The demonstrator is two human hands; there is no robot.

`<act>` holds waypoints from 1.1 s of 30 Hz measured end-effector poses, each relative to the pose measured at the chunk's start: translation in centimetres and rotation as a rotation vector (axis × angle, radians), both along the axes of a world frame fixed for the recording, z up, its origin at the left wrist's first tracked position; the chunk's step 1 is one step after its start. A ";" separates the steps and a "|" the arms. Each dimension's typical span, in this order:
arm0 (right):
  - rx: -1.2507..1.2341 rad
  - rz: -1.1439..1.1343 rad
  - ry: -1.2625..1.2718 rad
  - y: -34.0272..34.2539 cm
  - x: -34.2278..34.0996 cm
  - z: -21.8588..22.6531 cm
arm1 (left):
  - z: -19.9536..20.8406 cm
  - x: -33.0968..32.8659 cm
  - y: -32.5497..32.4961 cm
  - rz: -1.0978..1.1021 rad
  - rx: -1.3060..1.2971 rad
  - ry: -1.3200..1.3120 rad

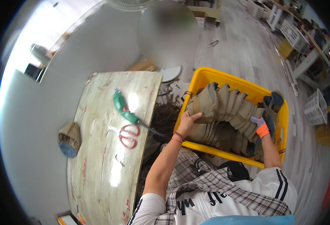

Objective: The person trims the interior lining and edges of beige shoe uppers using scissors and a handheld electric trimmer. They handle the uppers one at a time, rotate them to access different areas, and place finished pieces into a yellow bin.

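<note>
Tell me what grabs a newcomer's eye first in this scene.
The bright yellow crate at centre right, packed with a row of tan boots, stands out most. The left hand rests on the row's near end, the right hand, in an orange glove, on its far end. Red-handled scissors and a green tool lie on the worn table to the left.

Workshop: worn bench (97, 157) w/ screwdriver (125, 110), scissors (129, 135), stacked crates (294, 35).
</note>
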State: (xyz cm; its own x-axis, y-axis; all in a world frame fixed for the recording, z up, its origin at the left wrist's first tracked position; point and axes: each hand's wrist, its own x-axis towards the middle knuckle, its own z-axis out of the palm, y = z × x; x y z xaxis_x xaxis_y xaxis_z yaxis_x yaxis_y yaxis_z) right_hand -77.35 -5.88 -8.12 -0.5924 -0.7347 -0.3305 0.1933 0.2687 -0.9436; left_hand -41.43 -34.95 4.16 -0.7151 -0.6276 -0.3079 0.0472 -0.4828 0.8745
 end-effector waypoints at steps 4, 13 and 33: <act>-0.232 0.057 0.260 -2.1 -0.9 4.3 | 6.2 7.7 2.6 0.014 -0.136 0.199; -0.629 0.845 0.421 -25.8 20.8 25.4 | 12.3 37.4 14.2 0.745 -0.537 0.219; -0.612 0.895 0.949 -26.3 36.3 18.0 | 7.9 60.0 11.2 1.669 -0.229 -0.625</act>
